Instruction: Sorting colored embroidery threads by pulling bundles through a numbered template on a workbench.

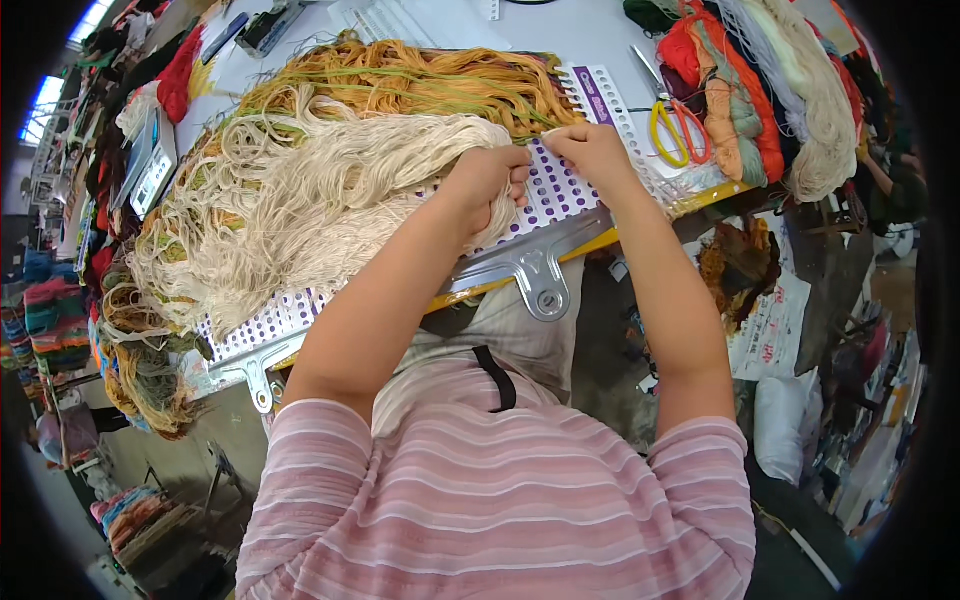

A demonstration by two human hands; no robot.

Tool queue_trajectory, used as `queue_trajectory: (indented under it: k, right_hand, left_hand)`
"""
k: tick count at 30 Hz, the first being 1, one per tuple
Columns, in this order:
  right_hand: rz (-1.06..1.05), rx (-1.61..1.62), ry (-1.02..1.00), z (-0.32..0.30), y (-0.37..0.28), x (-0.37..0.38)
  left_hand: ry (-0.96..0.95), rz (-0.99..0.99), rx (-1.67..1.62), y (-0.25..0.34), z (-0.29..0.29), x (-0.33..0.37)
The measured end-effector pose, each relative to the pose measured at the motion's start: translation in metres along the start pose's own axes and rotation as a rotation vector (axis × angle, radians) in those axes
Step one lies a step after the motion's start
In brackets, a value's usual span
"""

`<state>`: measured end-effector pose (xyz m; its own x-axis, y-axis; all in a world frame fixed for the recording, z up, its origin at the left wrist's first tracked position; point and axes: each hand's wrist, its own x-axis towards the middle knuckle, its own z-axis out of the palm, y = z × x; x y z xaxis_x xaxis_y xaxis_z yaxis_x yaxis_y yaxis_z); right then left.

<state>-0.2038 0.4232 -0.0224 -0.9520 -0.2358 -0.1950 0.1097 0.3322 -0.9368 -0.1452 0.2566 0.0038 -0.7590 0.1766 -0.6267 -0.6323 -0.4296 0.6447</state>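
A thick bundle of cream yarn (330, 165) spreads leftward over a white card (560, 195) with purple-ringed holes. My left hand (488, 182) is closed around the right end of this yarn, fingers curled in. Close to its right, my right hand (595, 158) pinches thumb and forefinger together above the card; whatever lies between the fingertips is too small to make out. Behind the cream yarn lies ochre and green yarn (430, 85), its right end beside a second strip of the holed card. Metal clips (540, 275) grip the board along its near edge.
Scissors (680, 130) with yellow and red handles lie right of the card. Hanks of orange, grey and cream yarn (735, 100) hang over the table's right side. A stapler-like tool (268, 28) and a scale-like device (155, 165) are at the left. Brown yarn (738, 265) sits lower right.
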Motion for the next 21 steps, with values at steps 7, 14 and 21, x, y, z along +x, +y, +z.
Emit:
queue_trajectory:
  k: [7, 14, 21]
  right_hand:
    - [-0.034, -0.078, 0.003, 0.0, 0.011, 0.006]
    - [-0.307, -0.288, 0.037, 0.001, 0.014, -0.003]
    - [-0.141, -0.034, -0.066, -0.009, 0.023, -0.005]
  left_hand:
    - [0.192, 0.113, 0.665, 0.013, 0.019, 0.023]
    - [0.171, 0.114, 0.563, 0.008, 0.004, 0.039]
    - [0.241, 0.191, 0.523, 0.005, 0.012, 0.028]
